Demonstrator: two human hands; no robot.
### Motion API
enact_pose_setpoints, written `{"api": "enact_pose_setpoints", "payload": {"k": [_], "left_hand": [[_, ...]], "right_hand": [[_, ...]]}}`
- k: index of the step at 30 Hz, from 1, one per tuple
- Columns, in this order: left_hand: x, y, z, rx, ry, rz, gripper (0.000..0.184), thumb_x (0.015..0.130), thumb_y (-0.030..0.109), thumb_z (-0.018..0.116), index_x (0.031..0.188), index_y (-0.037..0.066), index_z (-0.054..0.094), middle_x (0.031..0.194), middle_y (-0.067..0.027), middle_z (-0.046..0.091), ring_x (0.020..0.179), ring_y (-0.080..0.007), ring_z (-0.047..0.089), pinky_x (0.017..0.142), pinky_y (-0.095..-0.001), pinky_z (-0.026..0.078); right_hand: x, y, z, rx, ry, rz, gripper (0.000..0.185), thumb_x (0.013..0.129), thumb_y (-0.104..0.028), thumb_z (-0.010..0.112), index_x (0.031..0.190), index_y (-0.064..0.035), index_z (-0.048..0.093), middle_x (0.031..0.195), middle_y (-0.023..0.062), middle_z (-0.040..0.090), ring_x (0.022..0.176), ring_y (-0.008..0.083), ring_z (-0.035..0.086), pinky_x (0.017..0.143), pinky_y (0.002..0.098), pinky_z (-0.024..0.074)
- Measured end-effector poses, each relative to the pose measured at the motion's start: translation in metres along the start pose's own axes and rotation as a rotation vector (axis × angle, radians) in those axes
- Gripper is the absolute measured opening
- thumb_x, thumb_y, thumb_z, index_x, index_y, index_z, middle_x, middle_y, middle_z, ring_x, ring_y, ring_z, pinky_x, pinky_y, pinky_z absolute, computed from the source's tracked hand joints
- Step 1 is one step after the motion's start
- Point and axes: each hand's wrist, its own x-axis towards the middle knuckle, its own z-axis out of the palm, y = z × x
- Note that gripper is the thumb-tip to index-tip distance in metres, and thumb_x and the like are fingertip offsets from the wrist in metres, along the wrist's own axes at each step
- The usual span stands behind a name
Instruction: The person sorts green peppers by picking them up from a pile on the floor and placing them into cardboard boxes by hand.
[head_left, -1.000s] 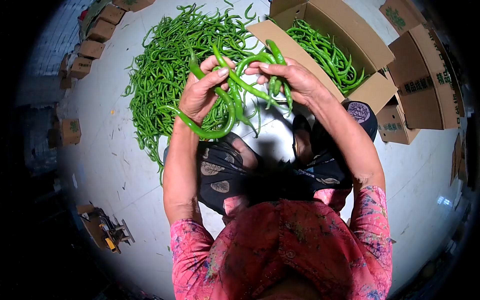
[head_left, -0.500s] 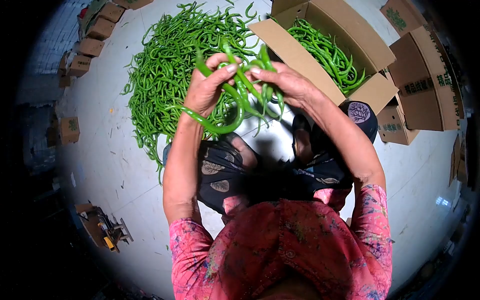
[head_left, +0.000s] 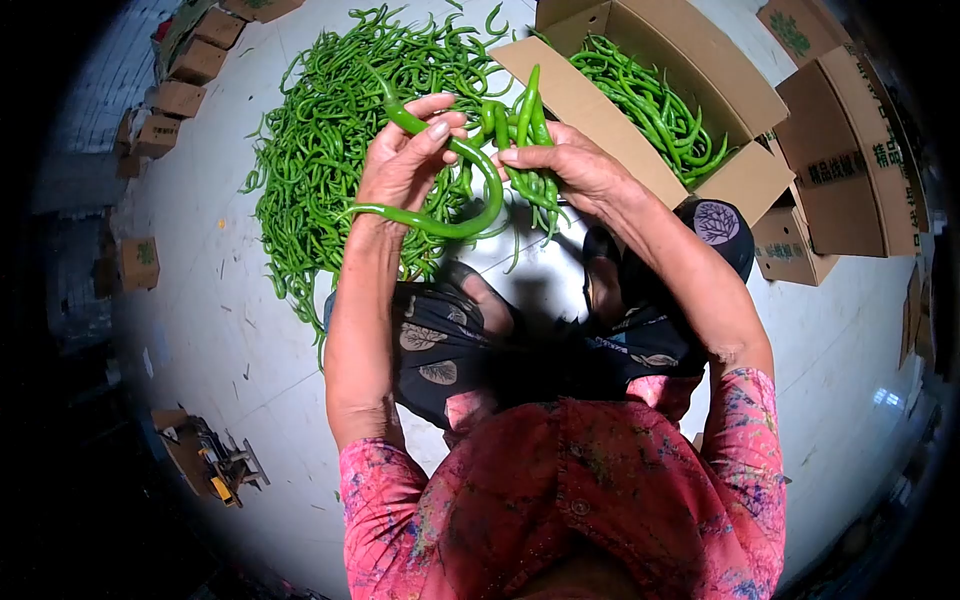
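Observation:
In my left hand (head_left: 408,155) a long curled green chili pepper (head_left: 485,205) is pinched between thumb and fingers, its tail looping back under the wrist. My right hand (head_left: 570,170) is closed on a small bunch of green chili peppers (head_left: 533,125), some tips pointing up and others hanging down. The two hands are close together but apart. Beneath and beyond the left hand spreads a big heap of green chilies (head_left: 330,130) on the floor. Beside the right hand stands an open cardboard box (head_left: 600,110) with chilies (head_left: 650,110) inside.
More cardboard boxes (head_left: 845,160) stand at the right. A row of small boxes (head_left: 178,98) lines the far left, with another box (head_left: 138,262) below it. A dark tool with a yellow part (head_left: 225,475) lies on the pale tiled floor (head_left: 270,390) at lower left.
My hands have drawn slightly apart, the left moving leftward with the curled chili. The other chilies that lay between the hands are now gathered in my right hand.

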Motion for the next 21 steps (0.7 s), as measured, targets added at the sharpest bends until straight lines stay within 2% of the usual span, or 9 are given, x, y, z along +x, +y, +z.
{"api": "enact_pose_setpoints", "payload": {"k": [4, 6, 9, 10, 13, 14, 17, 18, 21], "left_hand": [[0.000, -0.002, -0.001, -0.076, -0.133, 0.012, 0.044, 0.087, 0.012, 0.067, 0.126, -0.001, 0.051, 0.110, -0.0115, 0.064, 0.096, -0.0170, 0.062, 0.076, -0.0249, 0.050], [-0.003, -0.006, 0.006, -0.014, -0.115, 0.033, 0.046, 0.085, 0.010, 0.069, 0.126, -0.001, 0.051, 0.111, -0.0124, 0.063, 0.099, -0.0184, 0.062, 0.080, -0.0268, 0.051], [-0.006, -0.004, 0.013, 0.111, -0.053, 0.088, 0.046, 0.084, 0.012, 0.070, 0.124, -0.001, 0.053, 0.110, -0.0123, 0.063, 0.100, -0.0185, 0.062, 0.082, -0.0281, 0.051], [-0.006, -0.003, 0.014, 0.158, -0.026, 0.107, 0.045, 0.084, 0.012, 0.070, 0.123, -0.001, 0.054, 0.110, -0.0122, 0.064, 0.099, -0.0183, 0.062, 0.082, -0.0284, 0.051], [-0.007, 0.019, 0.005, 0.507, 0.139, 0.069, 0.041, 0.083, 0.014, 0.070, 0.120, -0.002, 0.058, 0.107, -0.0115, 0.065, 0.098, -0.0176, 0.062, 0.082, -0.0290, 0.051], [-0.006, 0.019, -0.005, 0.506, 0.247, 0.143, 0.037, 0.085, 0.015, 0.068, 0.117, -0.002, 0.060, 0.105, -0.0104, 0.066, 0.095, -0.0165, 0.062, 0.081, -0.0290, 0.051], [-0.016, 0.030, -0.021, 0.526, 0.498, 0.328, 0.031, 0.089, 0.015, 0.063, 0.116, -0.002, 0.060, 0.101, -0.0079, 0.065, 0.085, -0.0127, 0.061, 0.075, -0.0252, 0.050], [-0.023, 0.035, -0.010, 0.566, 0.509, 0.350, 0.028, 0.091, 0.013, 0.060, 0.115, -0.002, 0.061, 0.097, -0.0072, 0.065, 0.081, -0.0115, 0.060, 0.073, -0.0242, 0.049], [-0.031, 0.027, 0.024, 0.653, 0.292, 0.258, 0.030, 0.093, 0.016, 0.057, 0.118, -0.001, 0.060, 0.097, -0.0096, 0.068, 0.084, -0.0136, 0.063, 0.077, -0.0267, 0.050]], "right_hand": [[-0.002, -0.002, 0.005, 0.096, -0.088, 0.020, 0.039, 0.088, -0.012, 0.064, 0.124, -0.0008, 0.054, 0.109, 0.0076, 0.064, 0.092, 0.0149, 0.062, 0.085, 0.0281, 0.0517], [-0.005, -0.007, 0.014, 0.126, -0.118, 0.025, 0.045, 0.087, -0.017, 0.068, 0.126, -0.0015, 0.053, 0.111, 0.0068, 0.062, 0.092, 0.0143, 0.062, 0.085, 0.0276, 0.0514], [-0.002, -0.003, 0.010, 0.050, -0.127, -0.004, 0.047, 0.085, -0.016, 0.070, 0.127, -0.0021, 0.053, 0.110, 0.0054, 0.062, 0.091, 0.0132, 0.062, 0.085, 0.0268, 0.0508], [-0.007, -0.008, 0.016, 0.060, -0.108, -0.046, 0.043, 0.082, -0.014, 0.072, 0.120, -0.0012, 0.056, 0.103, 0.0045, 0.063, 0.085, 0.0124, 0.061, 0.081, 0.0255, 0.0503], [-0.001, -0.006, 0.010, -0.101, 0.071, -0.115, 0.035, 0.081, -0.011, 0.072, 0.111, -0.0006, 0.058, 0.094, 0.0035, 0.063, 0.079, 0.0122, 0.060, 0.077, 0.0248, 0.0496], [-0.002, -0.008, 0.007, -0.120, 0.149, -0.124, 0.029, 0.080, -0.011, 0.072, 0.104, -0.0004, 0.059, 0.088, 0.0037, 0.062, 0.077, 0.0122, 0.059, 0.074, 0.0257, 0.0497], [0.005, -0.004, -0.007, -0.138, 0.287, -0.199, 0.029, 0.080, -0.009, 0.070, 0.104, -0.0011, 0.058, 0.086, 0.0035, 0.063, 0.076, 0.0139, 0.060, 0.071, 0.0297, 0.0505], [0.008, -0.002, -0.010, -0.255, 0.326, -0.284, 0.030, 0.080, -0.009, 0.070, 0.105, -0.0009, 0.057, 0.087, 0.0053, 0.064, 0.077, 0.0162, 0.061, 0.072, 0.0308, 0.0505], [0.013, 0.003, -0.011, -0.615, 0.457, -0.466, 0.033, 0.080, -0.011, 0.069, 0.107, 0.0000, 0.054, 0.089, 0.0118, 0.066, 0.081, 0.0236, 0.064, 0.074, 0.0340, 0.0504]]}}
